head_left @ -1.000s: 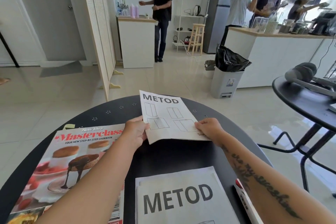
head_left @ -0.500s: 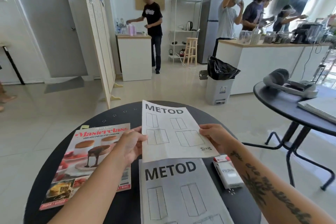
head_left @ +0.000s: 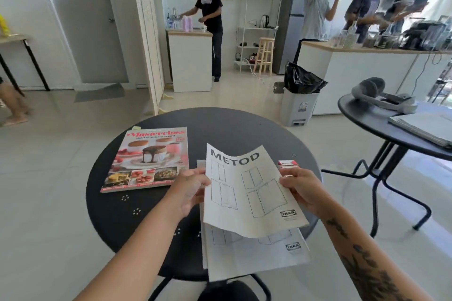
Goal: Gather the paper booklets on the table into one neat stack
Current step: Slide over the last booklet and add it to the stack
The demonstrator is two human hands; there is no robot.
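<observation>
I hold a white METOD booklet (head_left: 247, 190) a little above the round black table (head_left: 146, 215). My left hand (head_left: 189, 190) grips its left edge and my right hand (head_left: 302, 189) grips its right edge. Under it lies a second METOD booklet (head_left: 254, 254), flat on the table near the front edge and mostly covered by the held one. A Masterclass cookbook magazine (head_left: 149, 159) lies flat on the table's left side, apart from the two booklets.
A small red and white box (head_left: 288, 163) sits on the table just beyond my right hand. A second black table (head_left: 362, 120) with a headset and papers stands to the right. A lined bin (head_left: 298, 102), counters and several people are farther back.
Both hands have brought the held METOD booklet from the table's far side toward me, over the second METOD booklet. The view has pulled back and now takes in the whole table.
</observation>
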